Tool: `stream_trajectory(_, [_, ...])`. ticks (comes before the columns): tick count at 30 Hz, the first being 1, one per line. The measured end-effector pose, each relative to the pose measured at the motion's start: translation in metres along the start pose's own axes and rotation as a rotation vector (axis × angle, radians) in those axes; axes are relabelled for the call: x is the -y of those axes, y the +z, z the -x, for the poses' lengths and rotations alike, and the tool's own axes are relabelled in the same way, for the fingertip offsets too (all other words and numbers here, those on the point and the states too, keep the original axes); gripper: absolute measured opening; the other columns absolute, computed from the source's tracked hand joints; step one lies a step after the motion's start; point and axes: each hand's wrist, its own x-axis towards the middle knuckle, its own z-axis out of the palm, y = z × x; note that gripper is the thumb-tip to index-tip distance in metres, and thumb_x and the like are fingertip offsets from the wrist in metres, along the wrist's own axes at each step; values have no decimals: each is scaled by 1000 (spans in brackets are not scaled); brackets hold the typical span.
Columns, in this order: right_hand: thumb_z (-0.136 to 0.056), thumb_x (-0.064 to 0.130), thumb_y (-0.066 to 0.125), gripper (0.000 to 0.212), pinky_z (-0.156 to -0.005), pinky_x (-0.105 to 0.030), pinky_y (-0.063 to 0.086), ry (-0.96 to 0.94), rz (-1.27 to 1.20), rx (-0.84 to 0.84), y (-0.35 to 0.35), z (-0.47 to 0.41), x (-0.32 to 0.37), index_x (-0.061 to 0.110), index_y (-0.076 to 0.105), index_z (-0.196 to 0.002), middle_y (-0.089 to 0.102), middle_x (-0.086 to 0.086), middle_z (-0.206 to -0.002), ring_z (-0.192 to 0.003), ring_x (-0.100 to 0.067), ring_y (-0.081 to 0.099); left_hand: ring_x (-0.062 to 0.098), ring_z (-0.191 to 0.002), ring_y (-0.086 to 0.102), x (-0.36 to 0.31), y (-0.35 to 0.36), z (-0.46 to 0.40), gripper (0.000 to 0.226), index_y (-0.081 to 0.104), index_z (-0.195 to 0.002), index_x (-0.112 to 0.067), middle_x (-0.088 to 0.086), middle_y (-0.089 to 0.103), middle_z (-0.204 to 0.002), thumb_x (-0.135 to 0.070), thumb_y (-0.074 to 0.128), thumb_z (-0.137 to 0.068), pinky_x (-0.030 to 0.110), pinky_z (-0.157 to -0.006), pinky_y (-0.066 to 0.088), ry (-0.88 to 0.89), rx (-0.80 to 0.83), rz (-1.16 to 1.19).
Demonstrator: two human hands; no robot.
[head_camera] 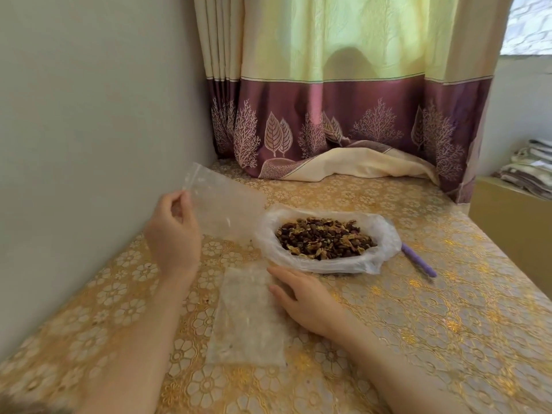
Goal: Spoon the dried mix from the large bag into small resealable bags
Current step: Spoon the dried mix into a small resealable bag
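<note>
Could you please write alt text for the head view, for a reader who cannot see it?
A person's left hand holds up an empty small bag while the right hand rests on a flat stack of bags. Behind them sits the open large bag of dried mix, with a purple handle beside it.

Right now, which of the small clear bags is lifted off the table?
The small bag pinched by the left hand is in the air; the other bags lie flat under the right hand.

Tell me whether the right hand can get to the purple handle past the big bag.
Probably yes: the right hand lies flat and holds nothing, and the purple plastic handle lies uncovered on the gold floral tablecloth, right of the large clear bag.
</note>
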Motion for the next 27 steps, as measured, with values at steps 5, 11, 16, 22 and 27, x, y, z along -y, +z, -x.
stream_trajectory(5, [-97, 22, 52, 23, -82, -16, 49, 96, -365, -258, -11, 5, -1, 22, 70, -112, 72, 8, -101, -89, 1, 63, 18, -72, 58, -29, 20, 38, 12, 62, -89, -6, 1, 63, -81, -18, 58, -90, 38, -69, 50, 312, 220, 90])
stream_trajectory(11, [-93, 20, 57, 17, -69, -24, 56, 220, -954, -381, -32, 11, -13, 21, 73, -91, 74, -3, -80, -78, -15, 70, -1, -78, 47, -29, 43, 79, 8, 63, -77, -15, -12, 57, -79, -13, 71, -80, 35, -75, 45, 337, 545, 128])
stream_trajectory(16, [-88, 27, 64, 12, -59, -17, 46, 171, -891, -372, -27, 9, -16, 24, 75, -86, 72, 0, -80, -70, -9, 63, -2, -77, 46, -27, 47, 92, 16, 60, -71, -23, -13, 57, -75, -17, 74, -77, 25, -75, 37, 280, 684, 134])
stream_trajectory(22, [-88, 14, 65, 12, -57, -15, 42, 168, -893, -372, -23, 9, -21, 19, 76, -89, 68, 3, -72, -61, -4, 55, 2, -63, 42, -24, 46, 90, 18, 60, -65, -17, -8, 50, -66, -18, 76, -72, 13, -60, 33, 129, 706, 162])
stream_trajectory(27, [-87, 9, 65, 13, -55, -15, 40, 162, -873, -410, -23, 8, -20, 14, 76, -83, 67, 9, -74, -54, -1, 50, 3, -60, 42, -23, 46, 88, 23, 58, -62, -18, -9, 48, -62, -21, 80, -69, 13, -56, 34, 109, 763, 180])
